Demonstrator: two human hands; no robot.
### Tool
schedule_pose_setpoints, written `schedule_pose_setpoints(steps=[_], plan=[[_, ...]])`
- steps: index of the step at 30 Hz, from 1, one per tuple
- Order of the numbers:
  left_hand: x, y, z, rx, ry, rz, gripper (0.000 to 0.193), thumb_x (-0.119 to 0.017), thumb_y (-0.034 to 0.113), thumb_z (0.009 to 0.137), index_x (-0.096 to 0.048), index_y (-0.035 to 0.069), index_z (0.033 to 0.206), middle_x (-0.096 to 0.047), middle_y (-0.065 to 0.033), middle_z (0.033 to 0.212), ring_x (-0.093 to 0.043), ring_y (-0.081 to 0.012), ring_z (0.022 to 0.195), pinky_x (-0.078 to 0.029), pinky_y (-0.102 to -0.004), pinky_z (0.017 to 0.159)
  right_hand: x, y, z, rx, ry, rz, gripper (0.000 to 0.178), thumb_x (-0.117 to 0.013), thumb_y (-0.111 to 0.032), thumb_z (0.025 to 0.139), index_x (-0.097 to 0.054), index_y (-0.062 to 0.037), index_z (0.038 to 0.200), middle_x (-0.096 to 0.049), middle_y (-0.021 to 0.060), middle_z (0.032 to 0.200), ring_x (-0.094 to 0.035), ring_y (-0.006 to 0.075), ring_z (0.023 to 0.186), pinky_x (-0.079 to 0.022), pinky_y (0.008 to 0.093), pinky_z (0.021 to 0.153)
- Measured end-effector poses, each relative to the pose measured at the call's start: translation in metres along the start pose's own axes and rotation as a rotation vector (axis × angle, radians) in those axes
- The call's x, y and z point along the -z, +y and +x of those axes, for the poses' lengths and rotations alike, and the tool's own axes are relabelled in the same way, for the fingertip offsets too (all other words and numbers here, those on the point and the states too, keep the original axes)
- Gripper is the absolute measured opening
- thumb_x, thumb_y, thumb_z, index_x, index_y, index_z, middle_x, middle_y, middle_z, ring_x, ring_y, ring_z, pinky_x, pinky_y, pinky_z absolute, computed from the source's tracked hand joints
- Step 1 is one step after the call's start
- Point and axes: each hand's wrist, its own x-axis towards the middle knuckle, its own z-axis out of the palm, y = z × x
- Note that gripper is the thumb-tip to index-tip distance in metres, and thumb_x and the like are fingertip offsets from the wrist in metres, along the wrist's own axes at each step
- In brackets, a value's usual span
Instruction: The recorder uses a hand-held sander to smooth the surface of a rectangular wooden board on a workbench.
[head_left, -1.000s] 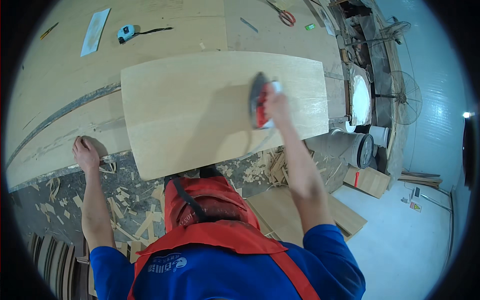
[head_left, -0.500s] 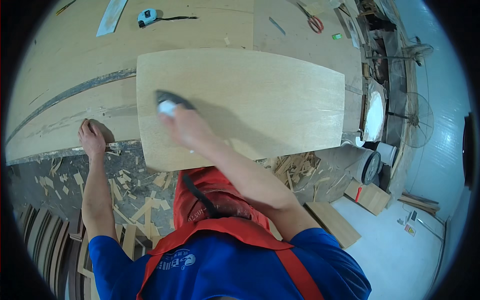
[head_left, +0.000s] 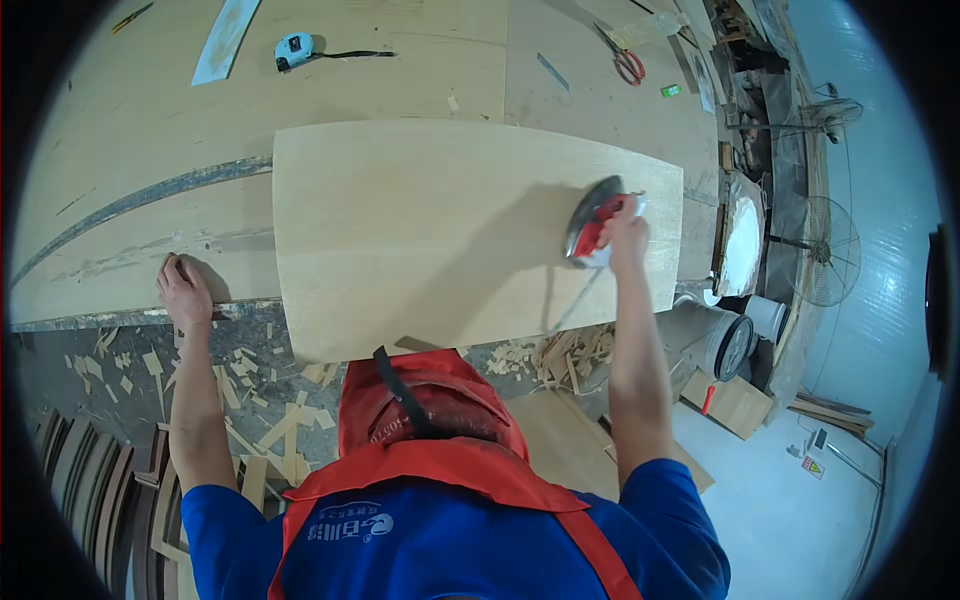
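A pale wood-faced panel (head_left: 430, 220) lies across the workbench (head_left: 120, 160) in front of me. Over its right part, my right hand (head_left: 625, 240) is closed round the handle of a clothes iron (head_left: 590, 225) in red, white and dark grey. The iron's pointed tip faces away from me. A light cord (head_left: 580, 300) runs from its heel down toward the panel's near edge. My left hand (head_left: 186, 293) leans on the bench's near edge, left of the panel, with bent fingers and nothing visible in it.
Beyond the panel are a tape measure (head_left: 295, 50), scissors (head_left: 628, 66), a light strip (head_left: 225, 40) and a thin blade (head_left: 552, 70). Wood scraps (head_left: 295, 425) litter the floor. Buckets (head_left: 728, 335) and a fan (head_left: 828, 248) stand right. Curved pieces (head_left: 90, 480) stand lower left.
My right hand has carried the iron from the panel's left end to its right part. The panel appears slightly lower in view. My left hand stays on the bench edge.
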Motion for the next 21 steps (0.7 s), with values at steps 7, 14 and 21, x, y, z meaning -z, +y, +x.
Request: schedule_pose_setpoints(steps=[7, 14, 21], plan=[[0.004, 0.001, -0.001, 0.017, 0.004, -0.032, 0.034, -0.055, 0.028, 0.106, -0.06, 0.008, 0.133, -0.06, -0.0112, 0.142, -0.053, -0.0348, 0.133, -0.043, -0.0482, 0.11, -0.09, -0.062, 0.007, 0.024, -0.072, -0.088, 0.064, -0.045, -0.052, 0.108, -0.065, -0.0003, 0.077, -0.06, 0.0084, 0.06, -0.062, 0.0222, 0.051, -0.05, 0.0374, 0.048], [0.0, -0.007, 0.0, -0.007, 0.007, -0.073, 0.036, -0.055, 0.028, 0.106, -0.059, 0.007, 0.135, -0.059, -0.0128, 0.144, -0.052, -0.036, 0.134, -0.043, -0.0479, 0.11, -0.294, -0.132, -0.168, 0.559, -0.622, -0.406, 0.058, -0.047, -0.048, 0.106, -0.073, 0.0029, 0.095, -0.074, 0.0267, 0.091, -0.073, 0.0441, 0.088, -0.056, 0.0529, 0.081], [-0.002, -0.023, -0.001, -0.08, -0.019, -0.031, 0.04, -0.051, 0.027, 0.108, -0.058, 0.003, 0.139, -0.059, -0.0194, 0.144, -0.053, -0.0409, 0.132, -0.044, -0.0489, 0.111, -0.323, -0.143, -0.223, 0.684, -1.067, -0.547, 0.052, -0.06, -0.047, 0.1, -0.072, 0.0017, 0.111, -0.073, 0.0274, 0.111, -0.07, 0.0428, 0.104, -0.055, 0.051, 0.093]])
